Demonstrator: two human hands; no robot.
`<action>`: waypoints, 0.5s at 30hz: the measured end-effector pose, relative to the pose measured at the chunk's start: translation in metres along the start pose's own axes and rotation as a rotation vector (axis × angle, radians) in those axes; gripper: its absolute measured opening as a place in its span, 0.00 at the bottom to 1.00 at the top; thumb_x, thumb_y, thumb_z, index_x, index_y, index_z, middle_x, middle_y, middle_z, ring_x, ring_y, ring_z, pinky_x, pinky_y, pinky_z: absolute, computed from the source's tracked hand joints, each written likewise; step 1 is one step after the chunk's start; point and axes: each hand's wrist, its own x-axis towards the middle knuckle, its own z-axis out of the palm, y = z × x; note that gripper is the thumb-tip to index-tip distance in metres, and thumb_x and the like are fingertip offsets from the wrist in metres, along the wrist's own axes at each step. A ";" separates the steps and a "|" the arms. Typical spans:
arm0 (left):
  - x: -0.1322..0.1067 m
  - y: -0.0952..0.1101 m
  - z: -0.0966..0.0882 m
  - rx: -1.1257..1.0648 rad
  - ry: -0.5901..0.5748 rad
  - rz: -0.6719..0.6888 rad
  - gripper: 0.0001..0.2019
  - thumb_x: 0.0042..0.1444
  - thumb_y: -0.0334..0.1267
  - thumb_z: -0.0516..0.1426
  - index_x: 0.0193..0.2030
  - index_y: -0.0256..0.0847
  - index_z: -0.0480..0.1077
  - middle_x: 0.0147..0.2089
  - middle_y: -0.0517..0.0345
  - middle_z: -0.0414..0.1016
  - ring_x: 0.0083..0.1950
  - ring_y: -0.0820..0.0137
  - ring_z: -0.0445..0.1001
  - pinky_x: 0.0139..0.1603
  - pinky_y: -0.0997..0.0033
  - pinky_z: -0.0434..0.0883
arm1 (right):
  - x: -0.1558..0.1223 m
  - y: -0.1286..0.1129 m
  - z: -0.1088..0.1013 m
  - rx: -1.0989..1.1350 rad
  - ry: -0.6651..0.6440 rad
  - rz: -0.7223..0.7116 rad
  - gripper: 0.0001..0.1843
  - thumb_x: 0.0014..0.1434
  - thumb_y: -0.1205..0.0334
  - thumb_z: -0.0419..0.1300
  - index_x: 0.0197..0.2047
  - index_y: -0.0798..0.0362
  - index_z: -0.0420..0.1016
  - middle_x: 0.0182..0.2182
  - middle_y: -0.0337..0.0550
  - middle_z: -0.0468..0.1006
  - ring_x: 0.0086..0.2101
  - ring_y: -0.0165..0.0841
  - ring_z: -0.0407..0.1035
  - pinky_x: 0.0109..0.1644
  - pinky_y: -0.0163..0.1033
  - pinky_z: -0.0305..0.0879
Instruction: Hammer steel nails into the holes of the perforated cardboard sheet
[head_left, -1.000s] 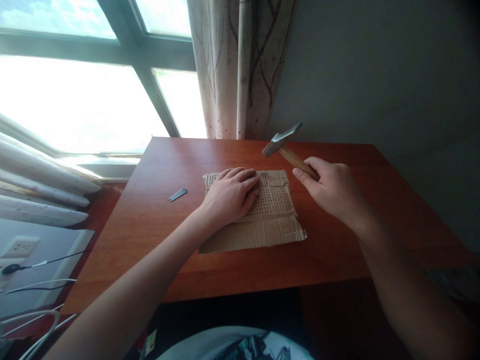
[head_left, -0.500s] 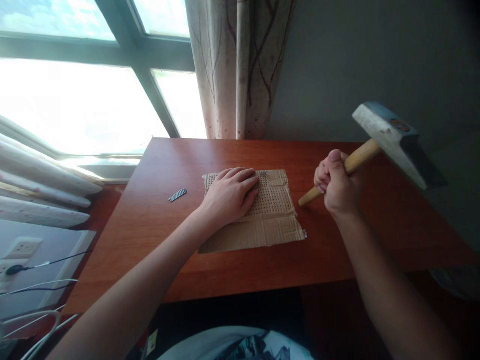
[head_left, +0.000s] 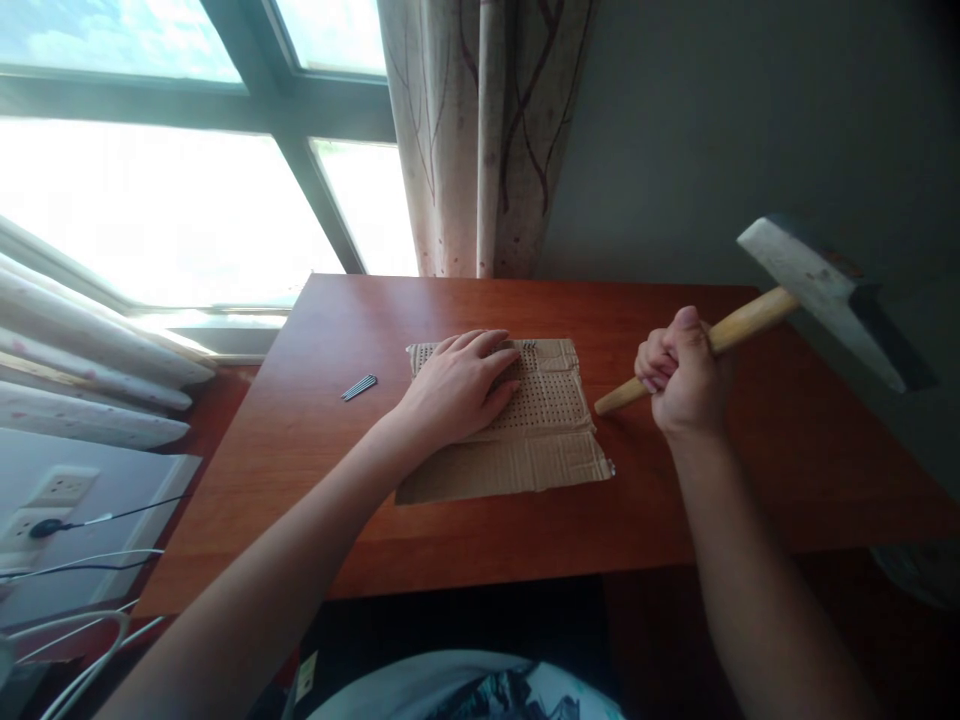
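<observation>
My left hand (head_left: pixel 465 380) lies palm down on a piece of cardboard (head_left: pixel 517 465), its fingers stretched across the upper part. Rows of small holes cover much of the cardboard, and its right edge is torn. A few small dark marks or bits, too small to name, show near its top edge. My right hand (head_left: pixel 684 370) is wrapped round the wooden handle of a hammer (head_left: pixel 817 280), held up to the right of the cardboard. The metal head points up and to the right. A small bunch of nails (head_left: pixel 359 387) lies to the left of the cardboard.
Everything rests on a reddish-brown wooden table (head_left: pixel 495 550). Behind it hang a curtain (head_left: pixel 480 140) and a window (head_left: pixel 150 200). At the lower left, a wall socket (head_left: pixel 45 520) holds a plug, and several cables (head_left: pixel 90 620) run beside the table.
The hammer head has swung right and slightly down as my right hand tilts. My left hand stays on the cardboard. The view has shifted slightly.
</observation>
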 end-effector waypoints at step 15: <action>-0.100 -0.075 -0.024 0.292 -0.026 -0.648 0.15 0.67 0.45 0.51 0.46 0.44 0.77 0.47 0.51 0.80 0.39 0.59 0.79 0.33 0.64 0.66 | -0.005 0.001 0.000 -0.002 -0.021 -0.026 0.32 0.63 0.44 0.61 0.20 0.49 0.48 0.13 0.28 0.47 0.13 0.23 0.43 0.17 0.35 0.39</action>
